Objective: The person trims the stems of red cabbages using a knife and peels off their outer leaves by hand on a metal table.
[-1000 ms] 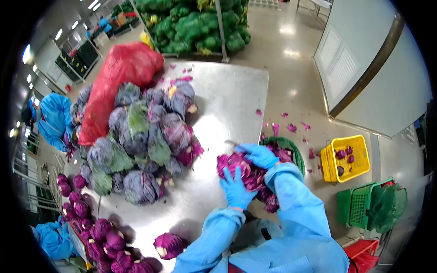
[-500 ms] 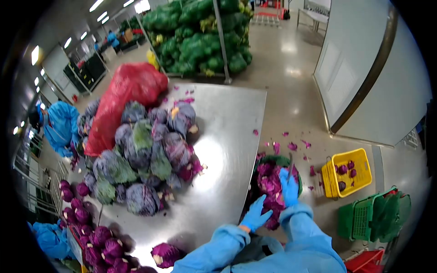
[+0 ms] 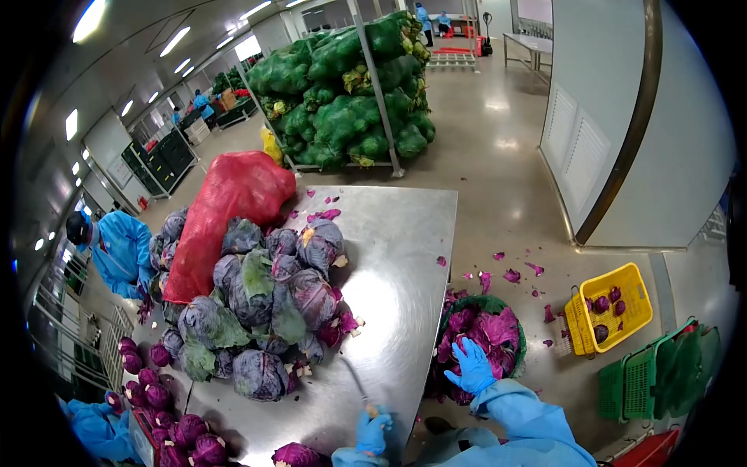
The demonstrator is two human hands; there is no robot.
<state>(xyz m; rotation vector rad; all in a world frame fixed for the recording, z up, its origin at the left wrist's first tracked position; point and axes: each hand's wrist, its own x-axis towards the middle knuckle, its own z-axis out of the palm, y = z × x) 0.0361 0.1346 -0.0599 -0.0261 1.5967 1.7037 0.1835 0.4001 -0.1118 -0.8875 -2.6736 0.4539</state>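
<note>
My left hand (image 3: 373, 434), in a blue glove, is closed around the handle of a knife (image 3: 357, 380) over the steel table near its front edge. The thin blade points up and away, towards the cabbage pile. My right hand (image 3: 471, 367), also gloved, is open with its fingers spread, over purple cabbage leaves (image 3: 498, 331) in a green-rimmed container (image 3: 522, 350) beside the table. A trimmed red cabbage (image 3: 296, 455) sits at the near table edge, left of my left hand. Untrimmed red cabbages (image 3: 259, 375) are heaped on the table.
A red mesh sack (image 3: 226, 210) lies over the pile on the steel table (image 3: 389, 272). Trimmed cabbages (image 3: 189, 430) gather at left, near two co-workers (image 3: 120, 249). On the right floor are a yellow crate (image 3: 613, 336), green crates (image 3: 640, 381) and scattered leaves. Green sacks (image 3: 334, 93) stand behind.
My left hand has moved from beside the container to over the table and now holds the knife, which was at my right hand. My right hand has lowered and spread. The view has tilted up.
</note>
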